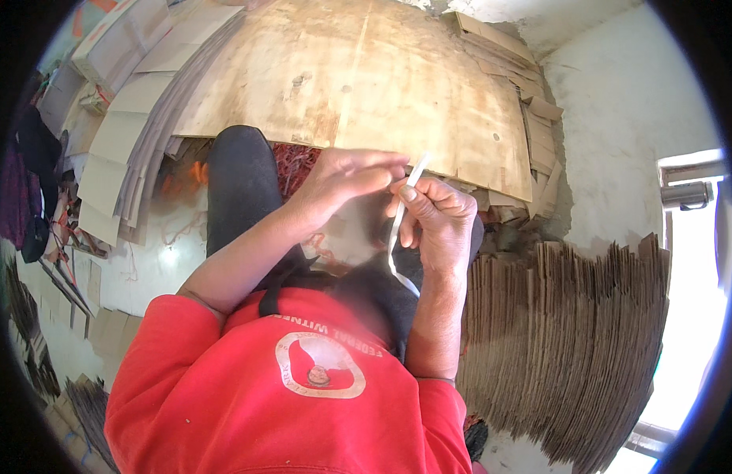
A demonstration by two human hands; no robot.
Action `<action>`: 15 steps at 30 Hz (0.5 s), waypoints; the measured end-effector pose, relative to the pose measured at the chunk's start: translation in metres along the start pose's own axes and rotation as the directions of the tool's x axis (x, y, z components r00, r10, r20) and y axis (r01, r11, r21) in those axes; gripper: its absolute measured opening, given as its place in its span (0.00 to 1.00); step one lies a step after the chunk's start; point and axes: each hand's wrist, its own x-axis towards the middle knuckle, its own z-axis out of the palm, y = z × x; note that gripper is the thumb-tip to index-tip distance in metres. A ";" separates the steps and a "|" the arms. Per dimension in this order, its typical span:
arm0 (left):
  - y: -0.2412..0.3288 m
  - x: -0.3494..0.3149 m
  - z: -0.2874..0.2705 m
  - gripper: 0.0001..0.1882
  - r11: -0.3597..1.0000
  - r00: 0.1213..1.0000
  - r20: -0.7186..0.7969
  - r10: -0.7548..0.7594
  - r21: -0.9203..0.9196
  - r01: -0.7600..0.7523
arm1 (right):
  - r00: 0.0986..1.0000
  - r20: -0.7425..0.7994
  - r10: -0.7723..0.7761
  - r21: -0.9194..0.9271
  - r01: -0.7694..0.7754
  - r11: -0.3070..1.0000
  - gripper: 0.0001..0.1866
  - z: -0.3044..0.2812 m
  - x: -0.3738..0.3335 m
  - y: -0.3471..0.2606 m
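Note:
My right hand point(445, 217) pinches a narrow white strip point(394, 237) between thumb and fingers. The strip's short upper end stands above the fingertips, while its longer part hangs down past the wrist toward my lap. To the left, my left hand point(346, 180) is held in the air with its fingers stretched toward the strip's upper end. Nothing shows in that hand, and its fingertips are slightly blurred. Both hands are over my lap, near the front edge of a large plywood board point(358, 79).
Flattened cardboard sheets point(117, 150) lean along the board's left side. A tall stack of brown cardboard point(564, 340) stands to my right, with more cardboard pieces point(540, 134) by the far right wall. Reddish tangled material point(293, 166) lies under the board's edge. A bright doorway point(690, 316) is at far right.

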 end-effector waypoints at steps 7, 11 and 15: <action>0.019 0.009 0.003 0.11 0.997 0.997 -0.046 -0.070 0.025 0.071 | 0.988 0.130 0.079 0.113 -0.094 0.989 0.09 0.007 0.004 0.017; 0.024 0.009 0.003 0.09 0.979 0.987 -0.050 -0.151 -0.147 0.143 | 0.982 0.170 0.077 0.218 -0.113 0.969 0.10 0.005 0.006 0.026; 0.024 0.009 0.001 0.08 0.983 0.984 -0.080 -0.162 -0.097 0.154 | 0.979 0.176 0.099 0.217 -0.137 0.967 0.10 0.006 0.007 0.027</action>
